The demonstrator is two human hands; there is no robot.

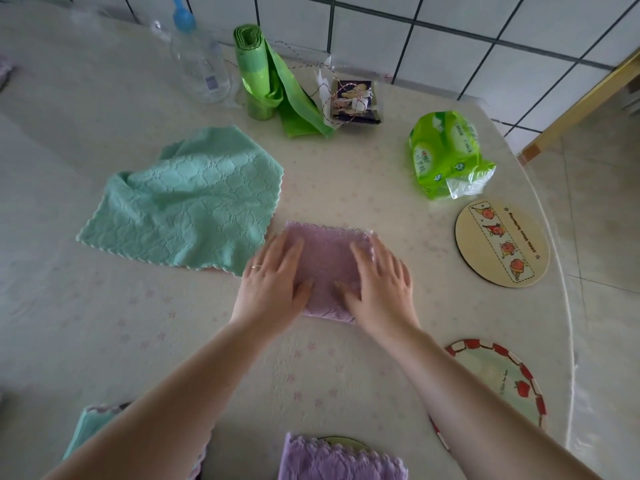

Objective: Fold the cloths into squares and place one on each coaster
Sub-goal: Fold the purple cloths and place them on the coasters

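A folded purple cloth lies as a square in the middle of the table. My left hand and my right hand press flat on it, fingers spread. An unfolded mint green cloth lies to the left. A tan round coaster with fruit pictures sits bare at the right. A red-rimmed coaster lies bare at the lower right, partly under my right forearm. Another folded purple cloth covers a coaster at the bottom edge. A folded mint cloth shows at bottom left.
At the back stand a clear bottle with a blue cap, a roll of green bags, a small wrapped packet and a green tissue pack. The table's curved edge runs down the right. A tiled wall is behind.
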